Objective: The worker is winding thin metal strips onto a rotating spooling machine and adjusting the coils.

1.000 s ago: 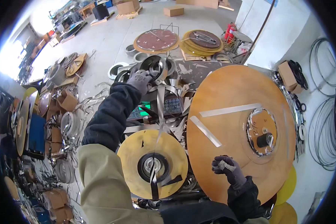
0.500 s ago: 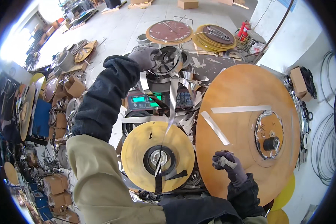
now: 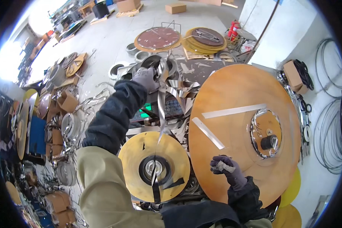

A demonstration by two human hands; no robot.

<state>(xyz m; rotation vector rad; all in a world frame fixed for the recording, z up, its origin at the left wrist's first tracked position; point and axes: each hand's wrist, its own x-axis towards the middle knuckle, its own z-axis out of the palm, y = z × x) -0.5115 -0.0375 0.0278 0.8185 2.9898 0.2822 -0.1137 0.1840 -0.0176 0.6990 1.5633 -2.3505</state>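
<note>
My left hand (image 3: 145,79), in a grey glove, reaches forward over the cluttered bench with its fingers curled against a shiny metal strip (image 3: 161,104). The strip hangs from beside a roll of metal strip (image 3: 152,60) down toward a yellow disc (image 3: 131,159). A dark, glossy band (image 3: 155,190) crosses the disc's black hub (image 3: 144,164). Behind the strip sits a scale (image 3: 173,109) with green displays, partly covered by my left arm. My right hand (image 3: 228,171), also gloved, is closed in front of a large orange disc (image 3: 231,89). A pale patch shows at its fingers; what they hold is unclear.
Two pale strips, one long (image 3: 233,111) and one slanting (image 3: 208,133), lie on the orange disc. Stacked round discs (image 3: 205,40) and a reddish disc (image 3: 157,38) stand beyond the bench. Cartons (image 3: 66,100) and scrap crowd the left; wire coils (image 3: 326,133) hang at right.
My left hand has drawn back toward me from the roll, and the strip beside it has shifted. My right hand stays closed near the orange disc. The whole view has shifted slightly.
</note>
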